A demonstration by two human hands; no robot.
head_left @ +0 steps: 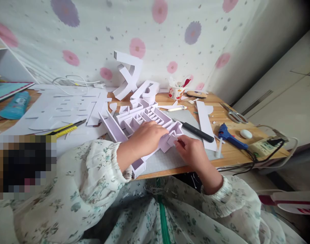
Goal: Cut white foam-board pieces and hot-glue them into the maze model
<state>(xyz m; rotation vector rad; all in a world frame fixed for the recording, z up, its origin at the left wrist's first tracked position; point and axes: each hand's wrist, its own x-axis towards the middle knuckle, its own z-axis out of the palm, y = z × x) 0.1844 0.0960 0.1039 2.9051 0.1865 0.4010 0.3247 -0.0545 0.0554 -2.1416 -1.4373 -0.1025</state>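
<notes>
A white walled structure (129,125) of thin board, divided into narrow compartments, lies on the grey cutting mat (155,166). My left hand (146,139) rests over its near right part with fingers curled down onto it; the fingertips are partly hidden. Close beside it, my right hand (191,150) pinches the edge of a small white board piece (172,140) at the structure's right corner. Whether that piece is joined to the structure I cannot tell. A black pen-like tool (198,131) lies just beyond my right hand.
At the right lie a blue glue gun (231,137), scissors (236,116) and a power strip (264,147). On the left are a yellow utility knife (63,129) and cut white sheets (48,110). Behind stand white board shapes (130,76) and a paper cup (176,92).
</notes>
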